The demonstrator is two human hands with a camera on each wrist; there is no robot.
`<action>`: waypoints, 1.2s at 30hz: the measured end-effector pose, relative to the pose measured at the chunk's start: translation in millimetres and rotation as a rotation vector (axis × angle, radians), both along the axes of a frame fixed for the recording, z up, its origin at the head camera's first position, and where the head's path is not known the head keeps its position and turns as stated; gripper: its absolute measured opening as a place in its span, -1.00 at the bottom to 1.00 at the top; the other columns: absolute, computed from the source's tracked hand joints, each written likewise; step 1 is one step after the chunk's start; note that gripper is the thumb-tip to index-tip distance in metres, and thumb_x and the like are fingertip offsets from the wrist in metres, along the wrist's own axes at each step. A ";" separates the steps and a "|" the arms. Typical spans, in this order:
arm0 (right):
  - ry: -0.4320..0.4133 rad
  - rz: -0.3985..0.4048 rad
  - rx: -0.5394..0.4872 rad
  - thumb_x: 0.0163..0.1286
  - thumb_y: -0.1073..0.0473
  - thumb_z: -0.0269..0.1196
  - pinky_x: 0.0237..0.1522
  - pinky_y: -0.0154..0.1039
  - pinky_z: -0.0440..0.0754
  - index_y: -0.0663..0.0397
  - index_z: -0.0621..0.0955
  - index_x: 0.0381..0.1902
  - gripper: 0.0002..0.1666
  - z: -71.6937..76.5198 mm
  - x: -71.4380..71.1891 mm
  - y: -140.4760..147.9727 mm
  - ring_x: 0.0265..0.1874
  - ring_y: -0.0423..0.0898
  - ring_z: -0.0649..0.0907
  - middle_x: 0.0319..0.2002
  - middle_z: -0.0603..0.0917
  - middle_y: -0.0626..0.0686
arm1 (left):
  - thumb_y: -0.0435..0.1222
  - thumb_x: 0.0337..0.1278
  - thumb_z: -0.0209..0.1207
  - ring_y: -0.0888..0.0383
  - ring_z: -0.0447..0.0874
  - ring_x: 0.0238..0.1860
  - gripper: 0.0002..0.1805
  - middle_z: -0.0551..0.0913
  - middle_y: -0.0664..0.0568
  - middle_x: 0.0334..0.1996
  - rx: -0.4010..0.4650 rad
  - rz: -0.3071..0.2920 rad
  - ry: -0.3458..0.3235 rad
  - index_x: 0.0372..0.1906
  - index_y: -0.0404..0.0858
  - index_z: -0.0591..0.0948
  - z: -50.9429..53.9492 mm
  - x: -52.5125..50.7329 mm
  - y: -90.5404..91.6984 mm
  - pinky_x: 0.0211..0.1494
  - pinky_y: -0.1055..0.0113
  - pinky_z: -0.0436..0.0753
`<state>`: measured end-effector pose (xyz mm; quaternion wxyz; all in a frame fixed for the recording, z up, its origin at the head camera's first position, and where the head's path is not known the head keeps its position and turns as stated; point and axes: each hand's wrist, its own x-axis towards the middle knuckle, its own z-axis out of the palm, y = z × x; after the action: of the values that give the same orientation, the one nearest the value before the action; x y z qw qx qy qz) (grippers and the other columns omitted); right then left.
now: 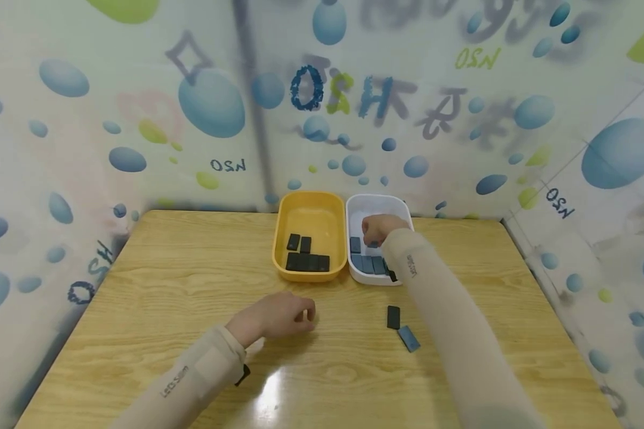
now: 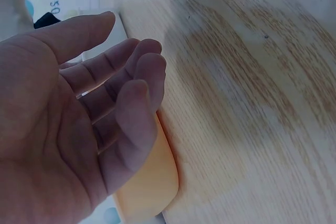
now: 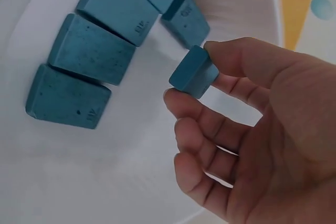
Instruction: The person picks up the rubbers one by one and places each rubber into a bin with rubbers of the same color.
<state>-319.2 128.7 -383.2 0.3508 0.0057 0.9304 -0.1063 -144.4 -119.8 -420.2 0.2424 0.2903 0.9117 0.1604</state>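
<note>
My right hand (image 1: 382, 227) is inside the white plastic bin (image 1: 378, 203). In the right wrist view it pinches a small blue block (image 3: 194, 72) between thumb and fingers, above the bin floor. Several blue blocks (image 3: 71, 98) lie in a row along one wall, with a further one (image 3: 186, 20) beside the row. My left hand (image 1: 281, 314) hovers over the table in front of the yellow bin (image 1: 313, 217); its fingers hang loosely curled around nothing, as the left wrist view confirms.
Several black blocks (image 1: 307, 262) lie in the yellow bin, which stands against the white one. On the wooden table (image 1: 204, 250), near the right forearm, are a black block (image 1: 393, 317) and a blue block (image 1: 408, 338). A patterned wall backs the table.
</note>
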 end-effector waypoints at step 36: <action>0.070 -0.044 -0.026 0.31 0.13 0.29 -0.11 -0.14 0.50 -0.13 0.49 0.05 -0.63 -23.3 9.4 -7.7 -0.06 0.01 0.48 -0.06 0.55 0.05 | -0.04 0.30 0.17 0.30 0.47 -0.51 -0.89 0.56 0.25 -0.50 -0.016 0.003 -0.022 -0.21 0.05 0.58 -1.4 -1.2 1.4 -0.38 0.35 0.46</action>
<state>-309.7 121.0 -406.5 0.3157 0.0181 0.9403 -0.1260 -145.6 -118.4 -421.7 0.2546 0.2850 0.9107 0.1565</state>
